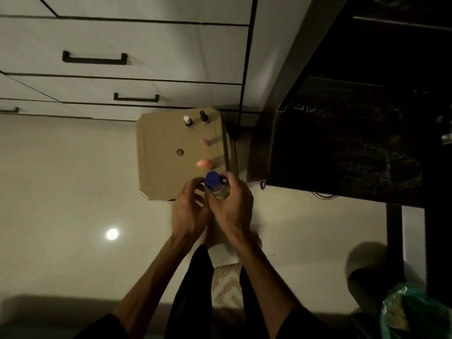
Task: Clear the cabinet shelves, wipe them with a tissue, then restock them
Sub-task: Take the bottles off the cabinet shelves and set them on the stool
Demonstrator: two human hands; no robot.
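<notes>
Holding a clear bottle (216,188) with a blue cap over the near edge of the stool (166,143), right hand (232,206) wrapped round it, left hand (189,209) spread beside. Set too close to that edge, I judge it could tip off.

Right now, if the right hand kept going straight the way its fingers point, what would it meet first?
The right hand grips a blue-capped bottle and points up-frame over the stool. First in that line looks like the pink egg-shaped sponge just past the cap, though the hand's height above the seat is unclear.
</notes>
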